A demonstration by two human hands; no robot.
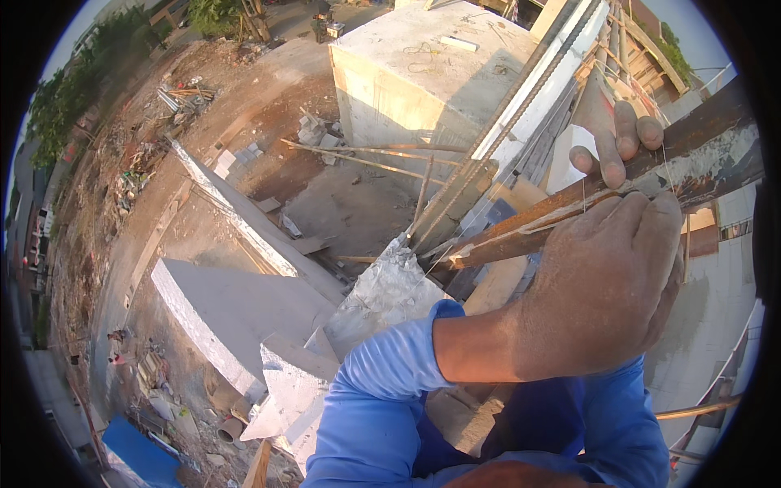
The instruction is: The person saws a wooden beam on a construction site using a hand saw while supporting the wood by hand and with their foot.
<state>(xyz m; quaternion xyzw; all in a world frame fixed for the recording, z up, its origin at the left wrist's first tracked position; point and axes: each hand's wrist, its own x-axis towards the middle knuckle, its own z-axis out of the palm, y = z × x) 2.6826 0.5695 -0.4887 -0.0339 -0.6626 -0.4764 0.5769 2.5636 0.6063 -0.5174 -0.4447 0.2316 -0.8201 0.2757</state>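
My left hand [602, 281], dusty and coming out of a blue sleeve, is closed at the near edge of a rusty, cement-smeared beam [700, 154]. Its fingertips are turned away, so what they pinch is hidden. Thin wire or string [669, 167] runs up from beside its knuckles. The blue sleeve of my right arm [620, 411] rises behind the left wrist; my right hand cannot be made out with certainty. Over the beam's far edge, a dusty hand [610, 134] points its spread, bent fingers down at the beam; whose it is cannot be told.
A ribbed steel bar [521, 114] slants up along a white-edged beam. Rough mortar [386, 289] caps the wall corner beside my left sleeve. Pale wall panels [244, 317] stand at lower left, above rubble-strewn ground [163, 358]. Beyond is a concrete block [407, 89] with thin poles [366, 154] before it.
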